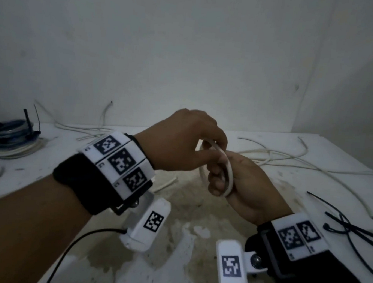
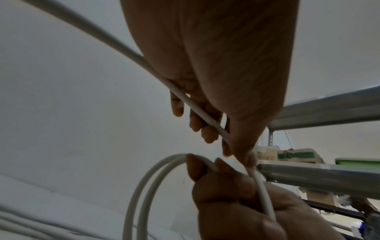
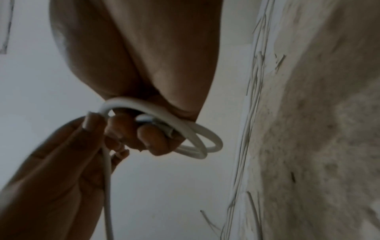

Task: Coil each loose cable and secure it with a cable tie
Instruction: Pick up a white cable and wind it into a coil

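Note:
Above the table's middle, both hands work one white cable (image 1: 229,170). My right hand (image 1: 219,183) curls its fingers round a small coil of two loops (image 3: 197,141), and the same loops (image 2: 141,188) hang from that hand (image 2: 236,204) in the left wrist view. My left hand (image 1: 216,149) sits just above and left of it and pinches the free run of the cable (image 2: 195,106) between thumb and fingers (image 2: 207,134). In the right wrist view the left hand (image 3: 90,129) holds the strand where it leaves the coil, and the loose tail drops downward.
Several loose white cables (image 1: 291,159) sprawl across the white table (image 1: 44,175) at the back and right. Black cable ties (image 1: 352,230) lie at the right edge. At the far left sit tied blue and white coils (image 1: 14,136). A wall stands close behind.

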The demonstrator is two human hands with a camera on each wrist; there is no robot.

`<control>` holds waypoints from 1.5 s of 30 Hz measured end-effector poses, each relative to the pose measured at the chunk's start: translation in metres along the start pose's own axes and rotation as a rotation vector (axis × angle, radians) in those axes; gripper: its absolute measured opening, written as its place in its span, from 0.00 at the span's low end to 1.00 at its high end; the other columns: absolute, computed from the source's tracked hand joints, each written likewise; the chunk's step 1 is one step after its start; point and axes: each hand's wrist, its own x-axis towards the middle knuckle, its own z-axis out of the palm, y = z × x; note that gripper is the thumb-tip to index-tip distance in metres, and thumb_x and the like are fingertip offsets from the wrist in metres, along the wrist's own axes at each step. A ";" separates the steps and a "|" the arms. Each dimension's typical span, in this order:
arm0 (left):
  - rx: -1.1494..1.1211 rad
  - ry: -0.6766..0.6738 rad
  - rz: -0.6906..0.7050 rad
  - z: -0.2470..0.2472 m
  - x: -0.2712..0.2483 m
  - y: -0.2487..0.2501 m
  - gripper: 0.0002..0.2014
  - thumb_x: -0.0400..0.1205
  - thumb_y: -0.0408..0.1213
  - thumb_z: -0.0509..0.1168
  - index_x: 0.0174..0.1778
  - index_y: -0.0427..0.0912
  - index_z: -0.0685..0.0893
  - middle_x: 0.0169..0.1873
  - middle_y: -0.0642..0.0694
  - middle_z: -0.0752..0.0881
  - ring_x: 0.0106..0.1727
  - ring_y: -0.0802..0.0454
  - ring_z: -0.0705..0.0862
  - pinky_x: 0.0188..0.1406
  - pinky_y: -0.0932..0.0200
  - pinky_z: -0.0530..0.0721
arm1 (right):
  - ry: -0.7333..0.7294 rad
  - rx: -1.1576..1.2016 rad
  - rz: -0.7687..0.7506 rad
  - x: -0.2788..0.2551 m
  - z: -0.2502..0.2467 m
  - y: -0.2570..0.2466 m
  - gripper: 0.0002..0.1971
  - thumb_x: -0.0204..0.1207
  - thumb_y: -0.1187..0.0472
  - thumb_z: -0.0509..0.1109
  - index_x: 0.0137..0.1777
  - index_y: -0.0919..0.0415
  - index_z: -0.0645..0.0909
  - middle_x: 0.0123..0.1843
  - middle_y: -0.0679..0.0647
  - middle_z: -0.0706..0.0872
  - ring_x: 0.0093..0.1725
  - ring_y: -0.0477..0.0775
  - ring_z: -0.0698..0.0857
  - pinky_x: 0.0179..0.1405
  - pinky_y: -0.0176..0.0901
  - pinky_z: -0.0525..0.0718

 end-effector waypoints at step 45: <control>-0.352 0.235 -0.622 -0.030 -0.006 0.011 0.14 0.81 0.42 0.66 0.35 0.37 0.88 0.28 0.49 0.90 0.30 0.58 0.88 0.42 0.56 0.86 | -0.105 -0.187 -0.023 -0.002 0.038 -0.101 0.16 0.76 0.60 0.60 0.56 0.73 0.77 0.28 0.52 0.73 0.23 0.47 0.70 0.22 0.39 0.72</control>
